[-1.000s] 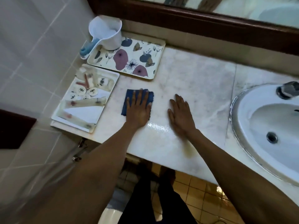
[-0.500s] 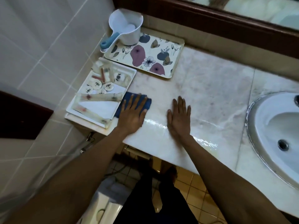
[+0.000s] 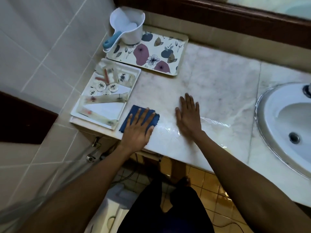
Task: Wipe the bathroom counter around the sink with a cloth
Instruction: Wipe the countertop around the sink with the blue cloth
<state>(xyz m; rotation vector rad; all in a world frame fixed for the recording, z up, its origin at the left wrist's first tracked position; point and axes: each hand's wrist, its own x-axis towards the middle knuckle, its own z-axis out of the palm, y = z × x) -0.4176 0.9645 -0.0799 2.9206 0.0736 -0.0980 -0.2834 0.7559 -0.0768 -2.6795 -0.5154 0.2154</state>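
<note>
White tray [image 3: 129,98] holds toiletries; flat open hands, left [image 3: 138,130] pressing cloth [image 3: 134,111].

Sink [image 3: 276,105] cut off at right

- Pale marble counter [image 3: 218,84], wet sheen along near edge.
- Blue folded cloth [image 3: 134,113] at 8 o'clock, left hand [image 3: 138,132] flat on it.
- Right hand [image 3: 189,117] flat, centre.
- White toiletries tray [image 3: 134,71] at 9.
- Floral rectangular tray [image 3: 168,47] at 11.
- White oval sink [image 3: 272,105] at 3.
</note>
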